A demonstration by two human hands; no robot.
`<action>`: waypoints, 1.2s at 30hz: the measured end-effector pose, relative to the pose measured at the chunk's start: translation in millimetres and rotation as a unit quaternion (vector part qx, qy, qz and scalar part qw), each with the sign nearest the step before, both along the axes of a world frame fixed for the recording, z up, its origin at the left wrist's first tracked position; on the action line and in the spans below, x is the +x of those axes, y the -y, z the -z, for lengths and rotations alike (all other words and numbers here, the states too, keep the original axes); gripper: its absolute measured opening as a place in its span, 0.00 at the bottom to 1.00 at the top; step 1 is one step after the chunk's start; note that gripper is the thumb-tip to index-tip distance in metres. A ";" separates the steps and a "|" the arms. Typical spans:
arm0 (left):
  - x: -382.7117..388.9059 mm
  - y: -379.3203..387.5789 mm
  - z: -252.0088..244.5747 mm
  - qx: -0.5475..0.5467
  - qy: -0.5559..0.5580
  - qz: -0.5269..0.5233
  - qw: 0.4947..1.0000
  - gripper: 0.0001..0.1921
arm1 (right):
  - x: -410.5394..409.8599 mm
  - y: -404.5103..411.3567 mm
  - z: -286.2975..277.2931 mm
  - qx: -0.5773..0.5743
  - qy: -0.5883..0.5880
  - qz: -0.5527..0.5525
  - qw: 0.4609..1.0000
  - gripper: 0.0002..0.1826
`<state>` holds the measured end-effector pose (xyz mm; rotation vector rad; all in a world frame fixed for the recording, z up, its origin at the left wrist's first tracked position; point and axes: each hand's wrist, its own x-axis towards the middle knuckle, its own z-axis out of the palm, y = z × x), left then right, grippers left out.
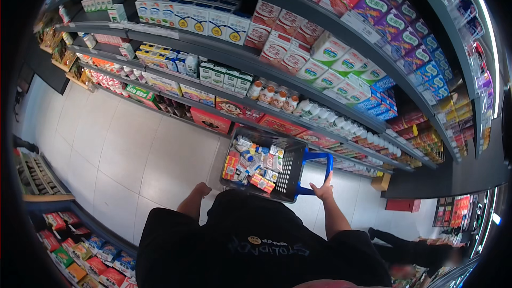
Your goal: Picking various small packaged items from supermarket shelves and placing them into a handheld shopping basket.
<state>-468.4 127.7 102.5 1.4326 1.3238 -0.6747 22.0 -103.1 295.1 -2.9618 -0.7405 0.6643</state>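
Observation:
My right hand [323, 190] is on the blue handle [329, 162] of a dark plastic shopping basket [295, 170], fingers around the bar and thumb apart. The basket stands in front of me, close to the shelves, with holes in one wall. Inside it lies a jumble of small cartons [277, 158], red-and-yellow packs [262, 183] and blue-capped bottles [249, 155]. To the left of my body, my left hand [203, 189] hangs above the floor. Its fingers are curled in, with nothing visible in them, and it is apart from the basket.
Long shelves [224, 53] of drink cartons and bottles curve along the far side. Tiled floor [124, 140] stretches left. A display bin [80, 248] of packaged goods stands at lower left. Another person in dark clothes [416, 250] is at lower right, near a red box [402, 205].

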 end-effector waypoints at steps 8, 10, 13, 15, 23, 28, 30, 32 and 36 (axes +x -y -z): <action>25.8 3.5 11.7 0.037 0.068 0.005 0.997 0.24 | -3.7 -2.5 -0.4 -0.026 0.005 -0.009 1.000 0.73; 27.8 7.6 13.1 0.029 0.072 0.004 0.997 0.24 | -6.9 -0.5 -3.0 -0.040 0.012 -0.001 0.999 0.72; 13.9 21.7 42.7 0.053 0.116 0.078 0.989 0.24 | -6.3 -2.5 -2.9 -0.042 0.001 -0.010 0.999 0.71; 12.5 28.3 52.1 0.040 0.093 0.033 0.994 0.26 | -2.1 1.1 5.9 -0.011 0.030 -0.033 0.999 0.69; 5.7 58.6 44.3 0.010 0.038 -0.027 0.999 0.22 | -19.9 -8.1 4.0 0.081 0.072 0.033 0.994 0.58; 23.4 70.0 38.2 -0.020 0.014 0.027 0.999 0.14 | -25.0 -7.3 -0.3 0.043 0.076 0.036 0.996 0.58; 25.6 72.6 43.8 -0.021 0.027 0.042 0.999 0.14 | -27.0 -6.1 0.0 0.035 0.079 0.033 0.996 0.58; 25.5 71.5 53.1 -0.020 0.039 0.056 0.997 0.14 | -26.6 -8.3 -0.6 0.029 0.082 0.028 0.996 0.58; 44.8 56.7 37.1 -0.004 0.054 0.000 0.999 0.20 | -21.1 -2.5 3.7 0.057 0.079 0.011 0.995 0.58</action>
